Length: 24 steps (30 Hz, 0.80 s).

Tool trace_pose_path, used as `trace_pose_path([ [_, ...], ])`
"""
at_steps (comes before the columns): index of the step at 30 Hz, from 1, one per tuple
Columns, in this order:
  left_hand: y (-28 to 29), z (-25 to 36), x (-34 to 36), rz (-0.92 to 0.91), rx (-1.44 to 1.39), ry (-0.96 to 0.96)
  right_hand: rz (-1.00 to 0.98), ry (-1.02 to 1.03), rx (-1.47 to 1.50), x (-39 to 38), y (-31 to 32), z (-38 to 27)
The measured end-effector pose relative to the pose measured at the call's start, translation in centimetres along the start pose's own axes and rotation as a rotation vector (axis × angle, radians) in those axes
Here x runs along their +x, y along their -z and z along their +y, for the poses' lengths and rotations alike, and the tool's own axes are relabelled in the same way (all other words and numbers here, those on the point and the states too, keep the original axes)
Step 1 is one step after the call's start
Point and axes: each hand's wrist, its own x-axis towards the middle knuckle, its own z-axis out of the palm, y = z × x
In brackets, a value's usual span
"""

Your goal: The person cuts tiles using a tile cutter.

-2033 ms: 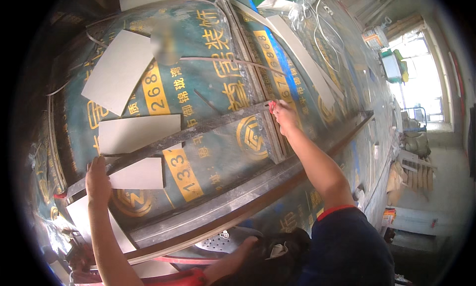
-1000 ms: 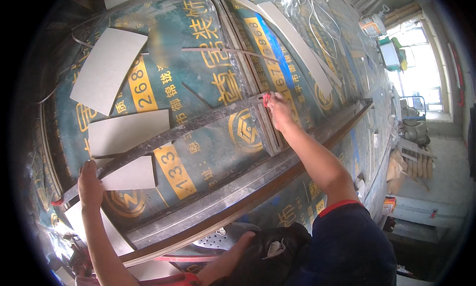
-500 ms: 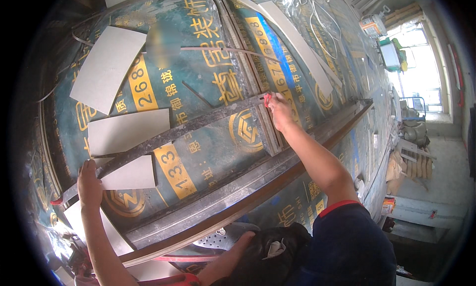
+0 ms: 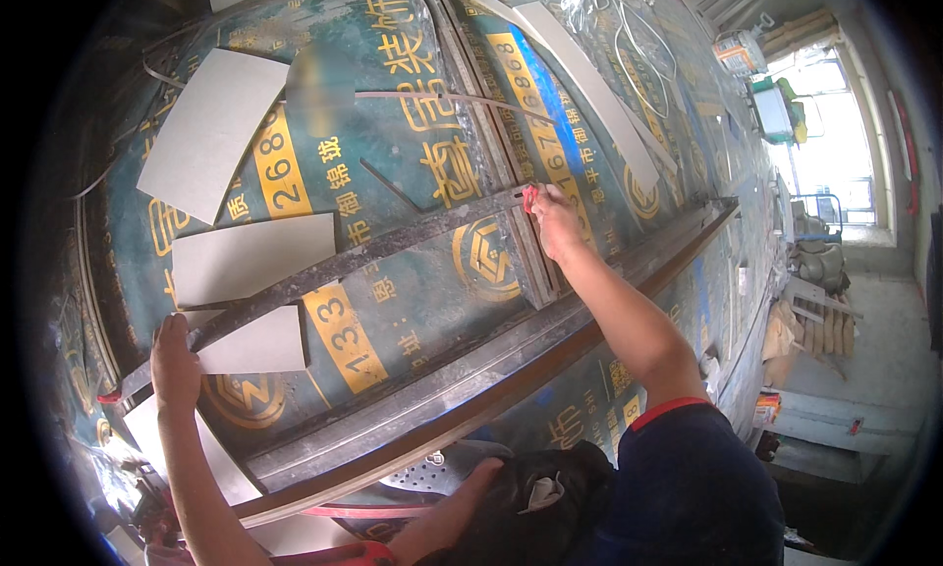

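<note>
Head view: a long grey bar (image 4: 422, 224) runs aslant from the lower left of the frame up to its centre, lying across a green printed sheet (image 4: 393, 345) with yellow markings. The right hand (image 4: 552, 217), at the centre, is closed, its fingers gripping a small red piece (image 4: 530, 197) at the bar's upper end; whether that piece belongs to the bar I cannot tell. The left hand (image 4: 175, 360), at the lower left, lies on the bar near its other end with fingers bent; whether it grasps the bar or only presses on it I cannot tell. Just beside the left hand, a small pale panel (image 4: 257, 342) lies partly under the bar, and a wider pale panel (image 4: 257, 257) meets the bar's upper edge. A large pale sheet (image 4: 216, 129) lies apart from the bar in the upper left, and another pale piece (image 4: 187, 443) passes behind the left forearm below. A dark metal rail (image 4: 422, 404) stretches from the lower left toward the right, with a brown edge (image 4: 393, 452) along its near side. A thin dark strip (image 4: 388, 183) lies above the bar, near the middle. In the upper right are a long pale strip (image 4: 589, 90), a loose white cable (image 4: 621, 51) and a bright window (image 4: 830, 134), while a grey shoe with holes (image 4: 422, 475) shows at the bottom
</note>
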Motion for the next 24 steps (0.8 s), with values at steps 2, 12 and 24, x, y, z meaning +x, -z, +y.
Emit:
trace_pose_path([
  [2,-0.2,-0.3,0.1,-0.009,0.005,0.003,0.002,-0.005,-0.004,-0.4,-0.3,-0.5],
  [12,-0.3,0.1,0.1,0.032,-0.019,-0.048,0.228,-0.055,-0.247,-2.0,-0.6,-3.1],
  [24,-0.7,-1.6,-0.1,0.037,-0.037,-0.064,-0.081,-0.273,-0.264,-3.7,-2.9,-9.5],
])
